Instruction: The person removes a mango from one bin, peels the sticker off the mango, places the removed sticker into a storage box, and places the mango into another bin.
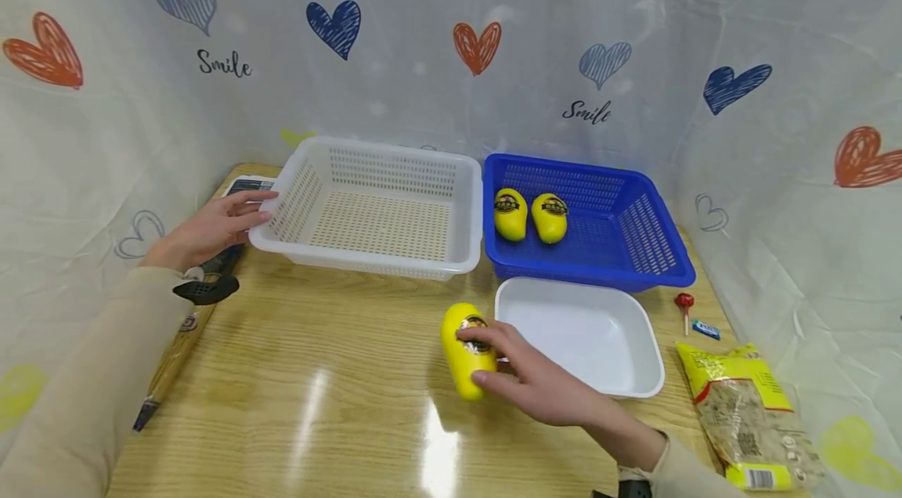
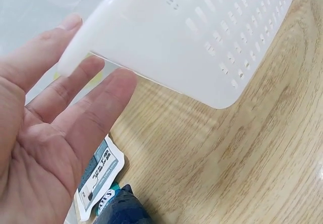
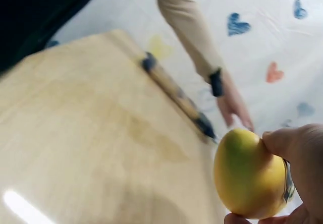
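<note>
Right hand on yellow mango, left at white basket.
Your right hand (image 1: pixel 539 380) curls round the yellow mango (image 1: pixel 465 351) just left of the white tray (image 1: pixel 634 373); left hand (image 1: pixel 211 228), fingers straight, touches the white basket (image 1: pixel 282 200) rim.

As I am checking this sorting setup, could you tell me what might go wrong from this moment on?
The right hand grips the smooth yellow mango-shaped item mostly from one side; it could slip and roll across the glossy table. The left hand only touches the white basket rim with straight fingers, so the light basket may slide. The white tray sits close beside the gripping hand and could get knocked.
</note>
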The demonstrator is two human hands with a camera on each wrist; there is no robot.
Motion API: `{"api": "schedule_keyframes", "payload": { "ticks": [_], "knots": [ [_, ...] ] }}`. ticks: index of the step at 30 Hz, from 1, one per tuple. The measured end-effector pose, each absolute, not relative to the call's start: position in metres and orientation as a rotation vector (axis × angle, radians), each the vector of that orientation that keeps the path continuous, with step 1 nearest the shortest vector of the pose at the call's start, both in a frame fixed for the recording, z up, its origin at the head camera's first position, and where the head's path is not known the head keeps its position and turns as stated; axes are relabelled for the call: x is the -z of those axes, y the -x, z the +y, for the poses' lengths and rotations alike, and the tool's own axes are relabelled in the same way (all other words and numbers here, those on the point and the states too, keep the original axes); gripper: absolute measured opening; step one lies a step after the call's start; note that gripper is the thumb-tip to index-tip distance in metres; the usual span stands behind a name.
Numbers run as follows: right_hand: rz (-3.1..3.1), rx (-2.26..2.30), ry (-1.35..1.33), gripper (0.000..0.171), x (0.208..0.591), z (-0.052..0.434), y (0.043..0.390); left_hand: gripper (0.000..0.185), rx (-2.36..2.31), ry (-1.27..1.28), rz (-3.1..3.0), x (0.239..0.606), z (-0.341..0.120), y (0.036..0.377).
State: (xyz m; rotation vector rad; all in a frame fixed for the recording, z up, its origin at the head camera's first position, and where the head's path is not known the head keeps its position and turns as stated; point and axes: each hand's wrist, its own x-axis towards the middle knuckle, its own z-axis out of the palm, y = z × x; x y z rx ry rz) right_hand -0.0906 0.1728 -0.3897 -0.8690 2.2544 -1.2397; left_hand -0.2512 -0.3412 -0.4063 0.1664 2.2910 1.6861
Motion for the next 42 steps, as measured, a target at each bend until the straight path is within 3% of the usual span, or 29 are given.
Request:
{"api": "schedule_keyframes", "payload": {
  "ticks": [13,31,35,42],
  "knots": [
    [2.427,1.112,0.779,0.044,0.445,0.118,0.103,0.058,-1.653,-0.168,2.322,0.406,-0.342,0.248],
    [2.457,1.279,0.639,0.054,0.459,0.108,0.110,0.052,-1.575,-0.136,2.877,0.368,-0.331,0.233],
    [2.470,1.302,0.634,0.056,0.459,0.107,0.111,0.042,-1.465,-0.266,2.939,0.359,-0.302,0.218],
    [2.554,1.325,0.651,0.062,0.453,0.107,0.114,0.025,-1.441,-0.846,2.658,0.380,-0.218,0.169]
  ]
}}
